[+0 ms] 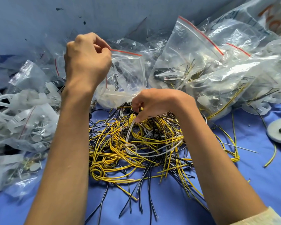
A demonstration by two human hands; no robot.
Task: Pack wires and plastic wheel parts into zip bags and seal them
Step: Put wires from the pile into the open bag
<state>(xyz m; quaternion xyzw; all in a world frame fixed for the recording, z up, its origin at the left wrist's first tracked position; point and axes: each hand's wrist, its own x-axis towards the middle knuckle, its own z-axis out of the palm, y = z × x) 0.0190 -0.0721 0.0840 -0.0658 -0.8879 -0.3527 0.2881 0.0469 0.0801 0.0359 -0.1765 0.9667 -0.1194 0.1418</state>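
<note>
While clear zip bags stuffed with translucent white plastic wheel parts (21,109) lay heaped at the far left of the blue cloth-covered table (177,207), the left hand (86,62) was raised above them, thumb and forefinger pressed together on the red-striped rim of a small clear zip bag (126,73), which hung open beside it with a few pale pieces inside. Just below and to the right, a tangled pile of yellow, black and white wires (133,146) sprawled across the middle of the table. The right hand (157,103) rested on the pile's far edge, its curled fingers pinching several strands, a white wire looping down from the fingertips. Farther right, a mound of larger clear zip bags (201,62) holding yellow and black wires leaned against the blue wall (104,13), some with red seal strips showing. At the far right edge sat a grey round disc (277,135) carrying small black buttons.
</note>
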